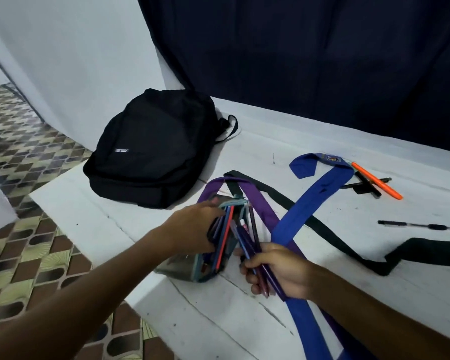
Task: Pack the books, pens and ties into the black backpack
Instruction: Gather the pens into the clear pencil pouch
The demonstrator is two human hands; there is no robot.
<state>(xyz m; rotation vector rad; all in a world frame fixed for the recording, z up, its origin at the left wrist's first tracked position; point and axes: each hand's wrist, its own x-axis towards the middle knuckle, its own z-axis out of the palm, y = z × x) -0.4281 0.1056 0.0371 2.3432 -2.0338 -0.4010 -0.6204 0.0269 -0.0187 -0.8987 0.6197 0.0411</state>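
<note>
Farthest left, well beyond the fingertips of both hands, the black backpack lies flat on the white table; it looks closed, though no zip is visible, and nothing appears packed in it yet.

The left hand reaches in from the lower left, forearm stretched across the table edge, fingers curled around the far side of a soft pencil case and holding its mouth open; several pens stand inside, touching those fingers.

Just right of it, the right hand comes in from the lower right, its fingers wrapped around a bundle of pens whose tips point into the case mouth. The step in hand looks like gathering the pens into the case, an early stage of the packing. Next, that bundle needs sliding down along the case's length while the left fingers keep the opening wide.

Under and beyond the right fingers lie a purple tie, a blue tie and a black tie, crossing each other. Well to the right of them are an orange highlighter and a black pen, lying loose. No books are visible.
</note>
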